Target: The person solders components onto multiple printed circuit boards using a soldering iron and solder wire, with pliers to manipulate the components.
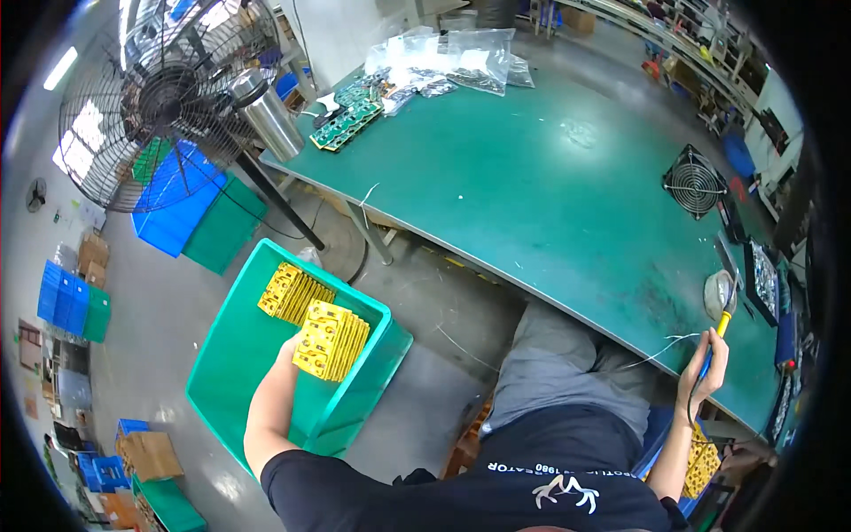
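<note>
My left hand [292,349] is closed on a stack of yellow circuit boards [330,340] over the green crate [202,383]; most of its fingers are hidden behind the boards. Another stack of yellow boards [288,291] stands inside the crate, just beyond the held one. At the right edge of the table, my right hand [706,365] grips a soldering iron [725,323] with a yellow and blue handle, its cable hanging past the wrist. The iron points up and away, its front end over a small round whitish dish [716,296].
A green-topped table [532,204] carries green circuit boards [350,122], clear plastic bags [479,62], a steel flask [266,115] and a square fan [694,182]. A large standing fan [168,102] rises at the left. More yellow boards [700,465] lie beside my right forearm.
</note>
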Motion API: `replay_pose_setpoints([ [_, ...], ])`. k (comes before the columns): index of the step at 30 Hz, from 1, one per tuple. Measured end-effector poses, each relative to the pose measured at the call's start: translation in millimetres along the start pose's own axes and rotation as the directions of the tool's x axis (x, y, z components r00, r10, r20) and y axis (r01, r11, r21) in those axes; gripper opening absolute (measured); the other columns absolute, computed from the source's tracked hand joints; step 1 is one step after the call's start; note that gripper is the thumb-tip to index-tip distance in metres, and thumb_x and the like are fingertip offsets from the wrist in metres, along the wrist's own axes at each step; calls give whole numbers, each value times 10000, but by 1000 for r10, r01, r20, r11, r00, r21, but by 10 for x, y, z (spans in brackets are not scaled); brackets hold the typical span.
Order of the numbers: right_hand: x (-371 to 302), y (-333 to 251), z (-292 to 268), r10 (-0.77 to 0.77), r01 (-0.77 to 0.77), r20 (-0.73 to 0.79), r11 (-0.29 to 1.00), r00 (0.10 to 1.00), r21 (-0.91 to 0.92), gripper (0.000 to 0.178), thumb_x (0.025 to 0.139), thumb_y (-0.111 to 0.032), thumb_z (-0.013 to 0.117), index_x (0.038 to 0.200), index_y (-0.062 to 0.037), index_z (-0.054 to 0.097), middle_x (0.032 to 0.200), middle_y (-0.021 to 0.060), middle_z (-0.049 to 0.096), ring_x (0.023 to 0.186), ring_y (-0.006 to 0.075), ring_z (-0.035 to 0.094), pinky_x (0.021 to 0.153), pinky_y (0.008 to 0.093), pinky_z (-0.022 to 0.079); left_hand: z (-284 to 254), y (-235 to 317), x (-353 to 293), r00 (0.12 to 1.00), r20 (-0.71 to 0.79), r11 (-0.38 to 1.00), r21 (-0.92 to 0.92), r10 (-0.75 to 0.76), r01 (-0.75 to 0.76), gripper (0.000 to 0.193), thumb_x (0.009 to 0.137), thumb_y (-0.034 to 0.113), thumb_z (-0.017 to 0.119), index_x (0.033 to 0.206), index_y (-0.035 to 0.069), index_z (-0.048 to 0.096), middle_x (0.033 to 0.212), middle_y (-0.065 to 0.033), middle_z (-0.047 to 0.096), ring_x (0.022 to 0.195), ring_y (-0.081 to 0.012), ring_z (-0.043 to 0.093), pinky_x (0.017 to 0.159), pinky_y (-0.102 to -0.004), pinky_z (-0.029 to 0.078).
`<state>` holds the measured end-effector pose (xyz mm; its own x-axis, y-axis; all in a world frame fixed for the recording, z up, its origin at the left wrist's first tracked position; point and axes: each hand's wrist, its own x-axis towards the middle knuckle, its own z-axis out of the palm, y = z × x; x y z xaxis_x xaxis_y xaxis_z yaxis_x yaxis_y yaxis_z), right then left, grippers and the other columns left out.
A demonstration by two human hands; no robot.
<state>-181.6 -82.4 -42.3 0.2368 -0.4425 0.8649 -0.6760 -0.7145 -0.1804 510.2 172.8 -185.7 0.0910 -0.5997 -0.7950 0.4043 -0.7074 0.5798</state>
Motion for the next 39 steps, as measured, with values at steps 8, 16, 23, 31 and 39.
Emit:
replay_pose_setpoints([
  [8,56,-91,15,-34,36,-30,998,999,47,200,924,102,727,1115,45,710,960,178,699,863,313,690,823,383,557,326,481,-154,999,-30,996,85,-19,21,491,1096,523,417,1261,151,692,1196,-77,776,945,-211,766,821,-444,630],
  [16,57,-72,-24,-38,41,-30,993,999,112,262,880,128,745,1120,27,718,966,194,712,899,377,700,852,430,568,764,902,-382,997,-74,989,146,-2,13,483,1094,517,425,1261,150,691,1196,-77,776,948,-212,767,823,-444,631],
  [23,357,-497,-124,134,-115,-21,913,991,392,242,899,132,715,1112,17,719,975,162,716,940,306,691,878,387,549,1302,1448,-400,996,-74,974,226,45,-27,475,1092,512,433,1262,150,690,1196,-77,776,951,-212,768,825,-445,632],
  [31,1100,-1475,455,61,77,-150,637,987,767,322,826,121,747,1119,-11,734,1015,205,736,896,342,733,794,390,595,2390,2284,-164,994,48,924,366,103,-113,467,1091,506,441,1262,150,689,1195,-77,776,954,-213,768,827,-445,632],
  [39,1194,-1761,1196,132,66,-215,691,968,720,294,824,113,742,1088,-14,716,1004,204,684,953,400,681,838,437,561,3275,2946,15,969,183,866,442,166,-232,459,1089,500,449,1263,150,688,1195,-77,776,957,-213,769,829,-445,633],
])
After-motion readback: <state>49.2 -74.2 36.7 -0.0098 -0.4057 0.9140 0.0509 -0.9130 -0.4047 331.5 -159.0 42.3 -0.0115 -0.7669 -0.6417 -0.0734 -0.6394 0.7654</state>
